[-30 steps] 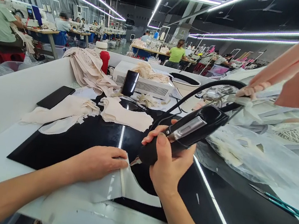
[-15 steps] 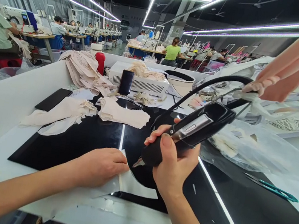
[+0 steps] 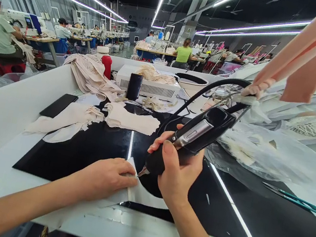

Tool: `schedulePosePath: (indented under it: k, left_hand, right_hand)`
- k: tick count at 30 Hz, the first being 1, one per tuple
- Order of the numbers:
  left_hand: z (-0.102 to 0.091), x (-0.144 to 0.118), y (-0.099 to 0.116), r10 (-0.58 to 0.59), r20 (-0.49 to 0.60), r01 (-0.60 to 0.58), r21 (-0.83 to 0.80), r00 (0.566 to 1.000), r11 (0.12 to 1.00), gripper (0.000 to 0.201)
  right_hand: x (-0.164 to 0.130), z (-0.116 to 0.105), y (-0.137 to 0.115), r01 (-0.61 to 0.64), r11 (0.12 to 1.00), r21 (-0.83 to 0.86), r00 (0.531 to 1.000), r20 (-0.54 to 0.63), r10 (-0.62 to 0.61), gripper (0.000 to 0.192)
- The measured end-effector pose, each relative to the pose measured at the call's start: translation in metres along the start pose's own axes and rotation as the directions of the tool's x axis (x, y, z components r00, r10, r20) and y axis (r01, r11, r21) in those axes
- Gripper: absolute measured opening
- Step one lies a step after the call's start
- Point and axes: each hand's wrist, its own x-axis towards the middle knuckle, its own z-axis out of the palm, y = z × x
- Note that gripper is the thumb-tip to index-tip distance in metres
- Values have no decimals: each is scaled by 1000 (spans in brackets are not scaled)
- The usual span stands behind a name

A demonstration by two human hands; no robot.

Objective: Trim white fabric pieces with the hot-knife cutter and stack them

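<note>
My right hand (image 3: 181, 175) is wrapped round a black corded handheld electric cutter (image 3: 193, 134) with a silver lever. Its pointed metal tip (image 3: 143, 171) is angled down and left, at the edge of a white fabric piece (image 3: 147, 198). My left hand (image 3: 108, 178) presses on that piece from the left, fingers and thumb closed at its edge just beside the tip. Part of the fabric is hidden under the left hand. A twisted pink fabric band (image 3: 260, 87) is tied to the cutter's upper end.
A glossy black sheet (image 3: 77, 163) covers the worktable. Stacked cream fabric pieces (image 3: 133, 119), a dark phone (image 3: 58, 105) and a white vented box (image 3: 122, 78) lie beyond the hands. Teal-handled scissors (image 3: 298, 201) and a clear plastic bag (image 3: 279, 155) are at right.
The cutter in my right hand has shifted slightly left, bringing its tip closer to my left fingers at the fabric edge. The pink band has swung left. The view has turned slightly.
</note>
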Motion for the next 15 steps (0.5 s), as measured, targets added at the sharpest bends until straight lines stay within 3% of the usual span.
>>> schedulePosePath:
  k: [9,15]
  left_hand:
    - [-2,-1,3,69,-27,-67,91,997,994,28]
    - [-1,-2,2,84,-29,-79,124,996,989,26]
  right_hand:
    - [-4,-5,-9,2,1000,3,1000,-14,-2,31]
    - [-7,-6,-10,-18,1000,1,1000,-11,18,25]
